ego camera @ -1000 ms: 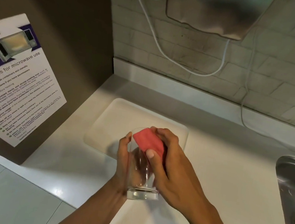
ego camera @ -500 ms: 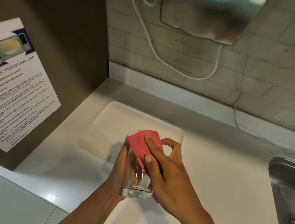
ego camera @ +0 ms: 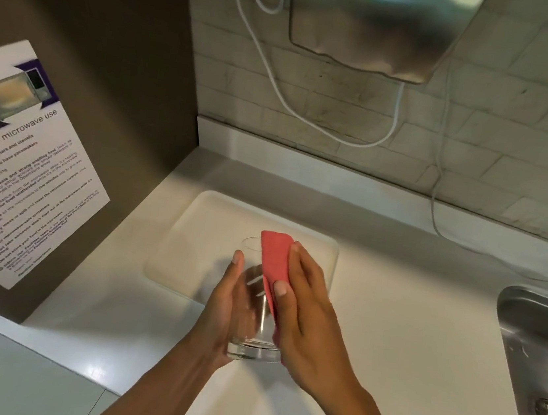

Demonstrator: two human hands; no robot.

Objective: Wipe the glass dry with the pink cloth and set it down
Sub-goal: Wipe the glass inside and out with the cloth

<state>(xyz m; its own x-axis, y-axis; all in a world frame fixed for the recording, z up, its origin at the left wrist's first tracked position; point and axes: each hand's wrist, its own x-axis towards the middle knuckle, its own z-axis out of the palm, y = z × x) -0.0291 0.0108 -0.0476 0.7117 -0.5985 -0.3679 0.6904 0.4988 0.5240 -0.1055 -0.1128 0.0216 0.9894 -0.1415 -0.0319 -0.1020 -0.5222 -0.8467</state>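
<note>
A clear drinking glass (ego camera: 254, 315) is held upright above the white counter, its thick base toward me. My left hand (ego camera: 224, 308) wraps around its left side. My right hand (ego camera: 304, 318) presses a folded pink cloth (ego camera: 275, 259) flat against the glass's right outer wall, thumb lying across the cloth. The cloth's top sticks up just past the rim. Part of the cloth is hidden under my right palm.
A white tray (ego camera: 209, 220) lies on the counter (ego camera: 407, 320) just behind the glass. A steel sink (ego camera: 538, 350) is at the right edge. A metal dispenser (ego camera: 378, 23) and white cables (ego camera: 273, 90) hang on the tiled wall. A microwave notice (ego camera: 18, 169) is on the left panel.
The pink cloth has gone from over the rim to the right outer wall of the glass, with my right hand flattening against it. My left hand keeps its hold.
</note>
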